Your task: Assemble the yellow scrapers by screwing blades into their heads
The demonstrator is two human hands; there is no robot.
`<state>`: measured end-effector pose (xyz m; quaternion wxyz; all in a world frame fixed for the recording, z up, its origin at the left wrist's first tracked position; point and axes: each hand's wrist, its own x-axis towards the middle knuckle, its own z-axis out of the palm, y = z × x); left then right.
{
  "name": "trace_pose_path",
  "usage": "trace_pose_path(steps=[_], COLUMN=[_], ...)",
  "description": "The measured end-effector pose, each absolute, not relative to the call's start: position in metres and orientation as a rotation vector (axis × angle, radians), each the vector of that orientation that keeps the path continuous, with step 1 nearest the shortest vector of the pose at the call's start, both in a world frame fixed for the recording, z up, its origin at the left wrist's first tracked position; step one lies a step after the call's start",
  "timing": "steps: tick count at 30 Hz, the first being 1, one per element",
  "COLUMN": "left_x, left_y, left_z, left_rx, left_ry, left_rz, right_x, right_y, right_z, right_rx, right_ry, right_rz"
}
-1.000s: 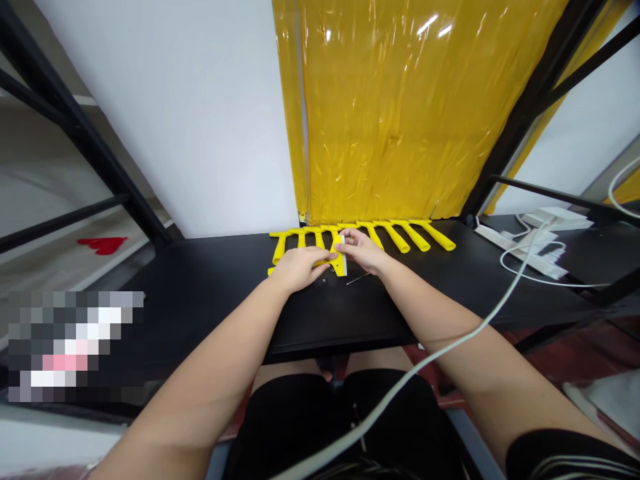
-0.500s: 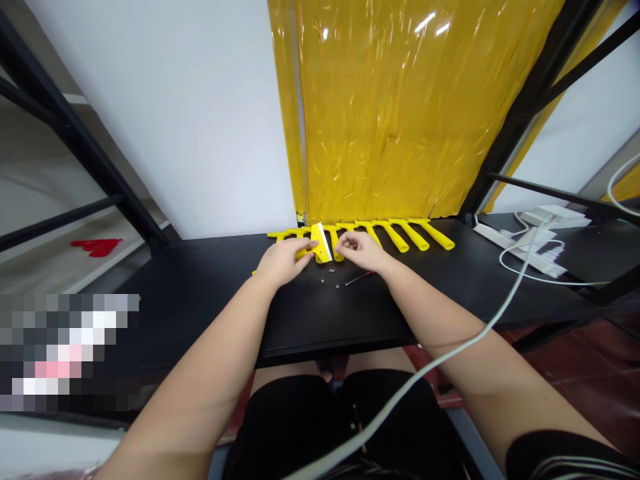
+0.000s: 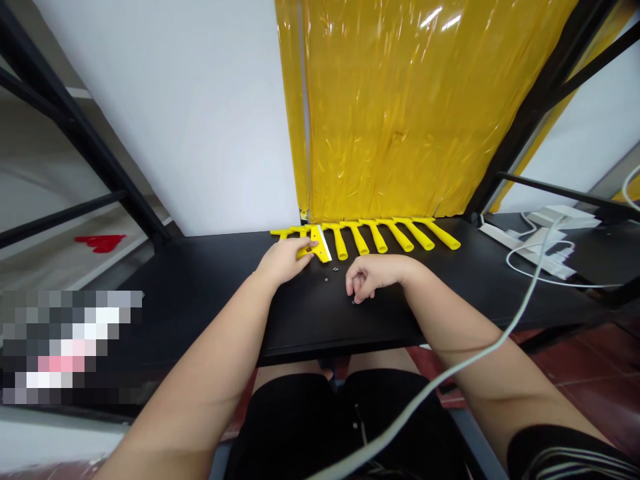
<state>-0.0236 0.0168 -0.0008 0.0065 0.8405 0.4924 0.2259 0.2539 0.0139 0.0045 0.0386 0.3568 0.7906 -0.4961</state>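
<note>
Behind the left hand (image 3: 284,261); yellow handles (image 3: 395,235); small screws (image 3: 330,273) beside.

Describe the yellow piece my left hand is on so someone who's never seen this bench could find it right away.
Start at the yellow plastic curtain and drop to the row of yellow handles on the black table. At the row's left end, the yellow scraper under the left hand alone shows a white blade strip.
</note>
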Motion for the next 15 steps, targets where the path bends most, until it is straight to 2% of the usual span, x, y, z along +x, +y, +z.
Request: trace_pose_path(steps=[7,11,15], left_x=[-0.024,-0.02,-0.014], left_y=[0.017,0.013,0.009], left_z=[-0.002,0.0,0.0], left_rx=[2.654,2.693,2.74], left_ry=[1.351,1.218,1.101], left_rz=[0.78,0.766,0.712], right_x=[0.236,0.244,0.252], right_y=[-0.002,0.004,0.018], right_z=[0.009,0.01,0.009], right_rx=[1.031,0.994,1.131], right_ry=[2.592,2.681,3.079], right_rz=[-1.2,-1.27,-1.484])
